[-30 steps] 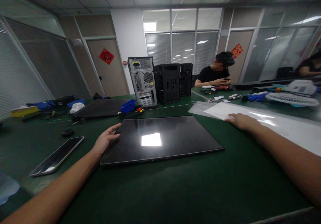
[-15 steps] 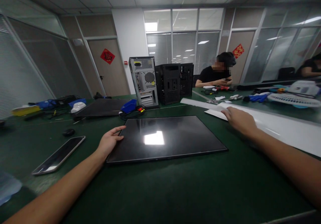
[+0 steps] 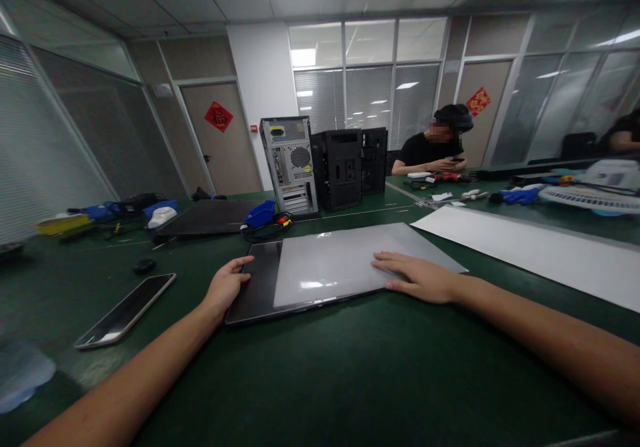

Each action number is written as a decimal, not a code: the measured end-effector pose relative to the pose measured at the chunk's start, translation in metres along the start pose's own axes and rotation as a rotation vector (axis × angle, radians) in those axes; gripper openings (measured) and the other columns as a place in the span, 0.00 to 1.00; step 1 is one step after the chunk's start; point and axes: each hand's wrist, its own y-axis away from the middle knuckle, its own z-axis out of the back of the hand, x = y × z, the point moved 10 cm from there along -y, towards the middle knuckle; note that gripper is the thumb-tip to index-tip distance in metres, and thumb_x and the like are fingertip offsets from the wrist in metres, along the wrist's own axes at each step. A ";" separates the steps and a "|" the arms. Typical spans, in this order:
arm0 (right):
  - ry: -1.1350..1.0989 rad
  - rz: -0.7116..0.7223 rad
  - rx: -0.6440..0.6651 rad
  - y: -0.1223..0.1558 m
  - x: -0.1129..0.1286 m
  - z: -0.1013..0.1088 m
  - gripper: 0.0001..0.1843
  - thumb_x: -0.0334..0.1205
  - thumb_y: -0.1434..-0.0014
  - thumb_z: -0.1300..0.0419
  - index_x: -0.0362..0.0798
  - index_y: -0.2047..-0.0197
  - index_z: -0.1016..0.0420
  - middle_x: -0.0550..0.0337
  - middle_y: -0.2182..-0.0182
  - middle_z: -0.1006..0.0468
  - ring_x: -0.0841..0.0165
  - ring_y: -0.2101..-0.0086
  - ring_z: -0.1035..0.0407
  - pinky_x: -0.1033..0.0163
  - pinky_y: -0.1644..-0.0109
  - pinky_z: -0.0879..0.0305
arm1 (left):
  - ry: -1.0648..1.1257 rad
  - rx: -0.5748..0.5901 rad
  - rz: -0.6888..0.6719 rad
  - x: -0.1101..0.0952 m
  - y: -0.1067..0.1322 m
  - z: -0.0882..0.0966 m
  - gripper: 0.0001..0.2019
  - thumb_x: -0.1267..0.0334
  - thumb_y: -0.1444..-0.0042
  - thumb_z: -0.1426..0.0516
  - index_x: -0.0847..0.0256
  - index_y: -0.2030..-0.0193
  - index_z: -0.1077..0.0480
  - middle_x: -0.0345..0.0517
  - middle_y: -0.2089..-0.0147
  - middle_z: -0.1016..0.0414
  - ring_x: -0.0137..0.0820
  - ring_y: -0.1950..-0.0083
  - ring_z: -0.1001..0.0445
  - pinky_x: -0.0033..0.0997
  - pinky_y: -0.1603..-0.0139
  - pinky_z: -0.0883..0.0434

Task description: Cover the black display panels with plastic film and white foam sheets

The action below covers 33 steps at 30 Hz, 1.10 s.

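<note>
A flat black LCD panel (image 3: 254,298) lies on the green table in front of me. My left hand (image 3: 226,288) grips its left edge, the thumb on the near side and the fingers along the far side. Over most of the panel rests a translucent whitish sheet (image 3: 330,263), leaving a dark strip bare at the left; its right end reaches past the panel. My right hand (image 3: 417,277) lies on the sheet's right part, palm down with the fingers stretched out. Another long white sheet (image 3: 535,257) lies to the right.
A phone (image 3: 127,310) and a small black round thing (image 3: 145,266) lie at the left. Computer cases (image 3: 290,167) (image 3: 343,170) stand behind the panel, near a blue scoop-like piece (image 3: 260,213) with cables. A person (image 3: 433,143) sits across the table. A white fan-like grille (image 3: 590,198) lies far right.
My right hand has moved left from the white sheets onto the panel, and a whitish sheet now covers most of the screen. My left hand stays at the panel's left edge.
</note>
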 end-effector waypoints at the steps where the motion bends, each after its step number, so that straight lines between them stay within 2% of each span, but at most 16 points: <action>1: 0.005 -0.007 -0.024 0.000 -0.004 0.004 0.35 0.62 0.34 0.55 0.55 0.30 0.44 0.59 0.31 0.48 0.58 0.34 0.50 0.48 0.31 0.50 | -0.008 0.004 0.001 0.000 0.000 0.000 0.24 0.70 0.47 0.41 0.56 0.42 0.29 0.51 0.52 0.20 0.33 0.70 0.21 0.31 0.72 0.25; 3: 0.063 -0.071 -0.133 0.002 -0.020 0.018 0.35 0.62 0.35 0.55 0.52 0.33 0.38 0.55 0.33 0.41 0.56 0.36 0.46 0.47 0.32 0.48 | -0.023 0.015 -0.015 -0.003 0.001 0.000 0.23 0.63 0.45 0.40 0.57 0.42 0.29 0.52 0.53 0.20 0.36 0.65 0.20 0.33 0.67 0.24; 5: 0.156 -0.200 -0.235 0.008 -0.046 0.033 0.34 0.63 0.35 0.55 0.50 0.38 0.30 0.51 0.41 0.30 0.54 0.42 0.36 0.46 0.37 0.42 | -0.068 0.012 -0.062 -0.008 0.002 0.000 0.23 0.59 0.48 0.36 0.57 0.44 0.27 0.53 0.49 0.21 0.39 0.55 0.20 0.35 0.57 0.24; 7: 0.211 -0.311 -0.256 0.015 -0.068 0.039 0.34 0.64 0.35 0.56 0.49 0.43 0.26 0.49 0.48 0.24 0.53 0.50 0.30 0.46 0.43 0.35 | -0.128 0.000 -0.121 -0.015 0.004 0.001 0.24 0.58 0.53 0.32 0.58 0.48 0.25 0.54 0.45 0.23 0.41 0.46 0.23 0.35 0.48 0.27; 9: 0.191 -0.314 -0.218 0.018 -0.077 0.036 0.33 0.64 0.36 0.55 0.50 0.44 0.25 0.50 0.50 0.22 0.54 0.52 0.28 0.46 0.45 0.34 | -0.154 0.000 -0.142 -0.019 0.007 0.000 0.25 0.58 0.56 0.31 0.58 0.49 0.24 0.54 0.43 0.24 0.42 0.42 0.26 0.35 0.44 0.29; 14: 0.024 -0.141 -0.113 0.013 -0.050 0.021 0.33 0.62 0.36 0.53 0.52 0.37 0.31 0.54 0.40 0.30 0.55 0.42 0.36 0.46 0.37 0.42 | -0.172 0.028 -0.111 -0.018 0.011 -0.005 0.29 0.58 0.56 0.31 0.58 0.44 0.27 0.56 0.39 0.27 0.43 0.41 0.26 0.37 0.44 0.29; 17: -0.007 -0.051 -0.054 0.009 -0.027 0.014 0.34 0.63 0.37 0.50 0.56 0.33 0.37 0.57 0.35 0.38 0.55 0.37 0.43 0.44 0.33 0.49 | -0.213 0.036 -0.134 -0.022 0.014 -0.005 0.32 0.63 0.57 0.30 0.56 0.42 0.28 0.56 0.37 0.29 0.43 0.38 0.29 0.36 0.42 0.30; 20: -0.022 -0.020 -0.038 0.008 -0.020 0.010 0.35 0.63 0.37 0.50 0.57 0.31 0.42 0.58 0.33 0.42 0.56 0.35 0.46 0.45 0.31 0.51 | -0.233 0.032 -0.123 -0.022 0.015 -0.005 0.32 0.67 0.56 0.31 0.55 0.41 0.29 0.55 0.36 0.30 0.44 0.38 0.29 0.38 0.41 0.30; 22: -0.011 -0.060 -0.073 0.008 -0.029 0.013 0.36 0.63 0.36 0.52 0.55 0.30 0.43 0.57 0.33 0.42 0.57 0.36 0.46 0.46 0.32 0.50 | -0.211 0.042 -0.102 -0.020 0.015 -0.006 0.31 0.70 0.53 0.33 0.55 0.40 0.29 0.55 0.35 0.31 0.44 0.39 0.28 0.39 0.42 0.30; 24: 0.035 -0.152 -0.140 0.010 -0.046 0.020 0.38 0.63 0.35 0.54 0.50 0.30 0.42 0.53 0.34 0.40 0.56 0.36 0.44 0.46 0.32 0.48 | -0.166 0.042 -0.087 -0.019 0.014 -0.006 0.30 0.74 0.51 0.37 0.56 0.39 0.29 0.54 0.33 0.33 0.42 0.37 0.30 0.36 0.41 0.31; 26: 0.103 -0.267 -0.184 0.014 -0.067 0.025 0.40 0.65 0.36 0.55 0.46 0.32 0.38 0.47 0.37 0.36 0.52 0.39 0.41 0.44 0.35 0.45 | -0.121 0.032 -0.068 -0.017 0.013 -0.005 0.29 0.78 0.50 0.41 0.56 0.40 0.29 0.51 0.31 0.36 0.39 0.34 0.33 0.31 0.41 0.31; 28: 0.145 -0.338 -0.172 0.018 -0.082 0.026 0.39 0.66 0.36 0.56 0.45 0.36 0.33 0.46 0.42 0.29 0.51 0.44 0.34 0.44 0.40 0.38 | -0.091 0.031 -0.044 -0.013 0.011 -0.005 0.30 0.80 0.50 0.43 0.57 0.40 0.29 0.49 0.30 0.38 0.38 0.34 0.34 0.30 0.43 0.29; 31: 0.167 -0.306 -0.126 0.018 -0.087 0.023 0.36 0.65 0.36 0.56 0.49 0.41 0.27 0.50 0.48 0.23 0.53 0.52 0.27 0.47 0.46 0.33 | -0.059 0.043 -0.021 -0.008 0.008 -0.005 0.32 0.80 0.52 0.44 0.57 0.39 0.30 0.47 0.29 0.39 0.41 0.37 0.29 0.31 0.50 0.25; 33: 0.184 -0.261 -0.120 0.018 -0.084 0.023 0.34 0.64 0.36 0.56 0.50 0.42 0.26 0.52 0.50 0.22 0.54 0.53 0.27 0.49 0.47 0.33 | -0.046 0.044 -0.024 -0.007 0.006 -0.004 0.32 0.79 0.52 0.44 0.57 0.39 0.30 0.47 0.29 0.38 0.40 0.41 0.26 0.30 0.55 0.24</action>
